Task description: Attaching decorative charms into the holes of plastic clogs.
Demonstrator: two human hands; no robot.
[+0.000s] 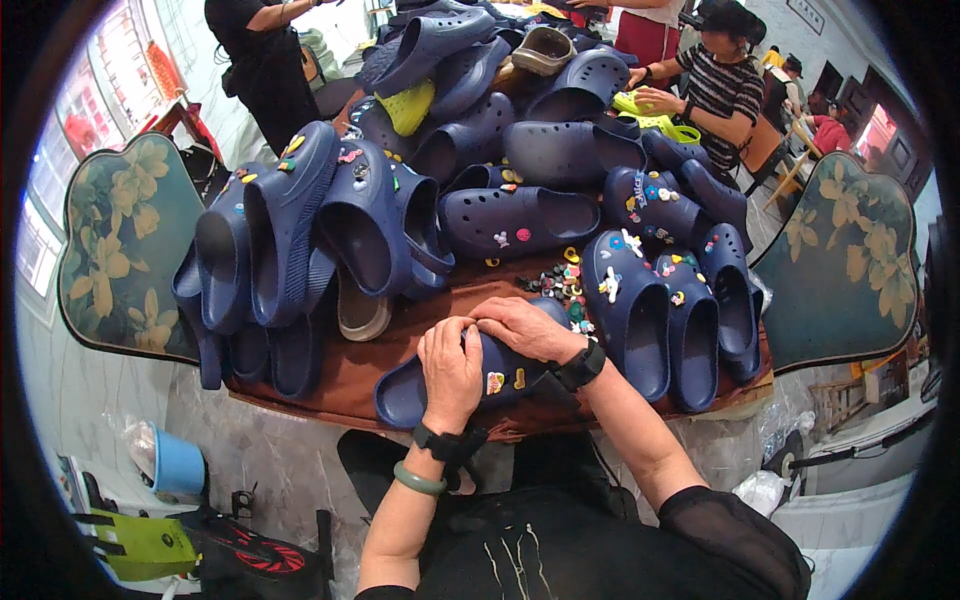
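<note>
A navy foam clog (402, 392) lies sideways at the table's front edge, its open heel end to the left. Two small charms, including a yellow one (519, 378), sit on its near side. My left hand (450, 365) is closed on the clog's middle, with the fingers bent over its far side. From the right, my right hand (530, 328) grips the clog as well, fingers curled and pressed together. The fingertips of both hands meet on its far side; whatever lies between them is hidden. Just beyond my right hand is a heap of small colourful charms (568, 280).
Navy clogs with charms stand at left (278, 235) and right (630, 310). A large clog pile (560, 150) rises behind. Brown cloth (440, 300) covers the table. Flowered chair backs (130, 250) flank it. A co-worker (715, 90) handles a lime-green clog (660, 122) across the table.
</note>
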